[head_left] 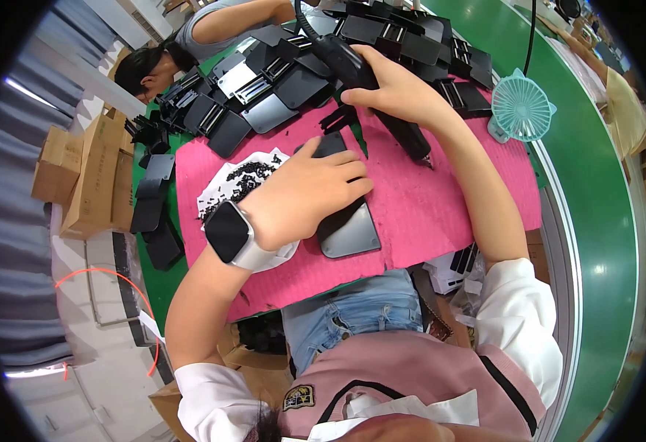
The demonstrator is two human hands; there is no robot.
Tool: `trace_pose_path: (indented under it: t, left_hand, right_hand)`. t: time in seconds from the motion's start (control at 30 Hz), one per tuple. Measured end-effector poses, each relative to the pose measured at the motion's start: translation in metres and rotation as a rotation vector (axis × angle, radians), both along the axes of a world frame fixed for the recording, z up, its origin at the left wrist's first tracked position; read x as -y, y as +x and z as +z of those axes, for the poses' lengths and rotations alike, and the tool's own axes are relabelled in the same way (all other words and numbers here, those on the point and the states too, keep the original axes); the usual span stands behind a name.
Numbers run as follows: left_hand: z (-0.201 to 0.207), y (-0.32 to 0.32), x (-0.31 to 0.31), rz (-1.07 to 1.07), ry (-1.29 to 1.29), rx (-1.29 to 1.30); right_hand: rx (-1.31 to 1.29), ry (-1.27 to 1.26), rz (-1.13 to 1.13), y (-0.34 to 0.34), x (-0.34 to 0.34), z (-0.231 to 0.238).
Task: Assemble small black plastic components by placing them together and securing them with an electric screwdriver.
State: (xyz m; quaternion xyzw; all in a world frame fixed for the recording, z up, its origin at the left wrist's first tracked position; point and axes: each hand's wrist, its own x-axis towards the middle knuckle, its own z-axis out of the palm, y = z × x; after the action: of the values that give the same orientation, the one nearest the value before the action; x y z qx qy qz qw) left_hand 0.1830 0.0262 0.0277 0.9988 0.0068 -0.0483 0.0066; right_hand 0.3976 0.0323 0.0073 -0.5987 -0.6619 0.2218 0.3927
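Note:
On a pink mat (440, 206) lies a long, dark, flat plate with rounded corners (348, 232). My left hand (312, 188) is over its middle, thumb by one long edge and fingers across to the other, gripping it. The palm hides part of the plate. In my right hand (393, 88) is a black electric screwdriver (404, 136), fingers wrapped round its body. The tool slants, its tip near the mat to the right of the plate and apart from it. Beside my left wrist, many small black screws (253, 173) lie on a white, crumpled-looking sheet or bag (216, 184).
Black bracket-like assemblies (279, 88) crowd the far side of the green table (595, 221). More dark plates (153, 214) line the left edge. A turquoise fan (521, 107) stands at the right. Another person (212, 29) leans in at far left, near stacked cardboard boxes (91, 177).

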Motion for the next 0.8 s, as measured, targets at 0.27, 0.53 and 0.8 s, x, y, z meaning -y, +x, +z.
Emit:
trace_pose_path:
  t: [0.27,0.53,0.8]
  left_hand:
    - [0.001,-0.011,0.000,0.123,0.084,0.348]
    - [-0.007,-0.047,-0.009,0.425,-0.051,1.069]
    - [-0.011,-0.053,-0.007,0.685,-1.033,1.462]
  right_hand:
    - [0.296,0.099,-0.174,0.007,-0.002,-0.007]
    - [0.564,0.439,-0.304,-0.020,0.014,0.007]
    - [-0.398,0.053,0.577,-0.090,0.049,0.009]
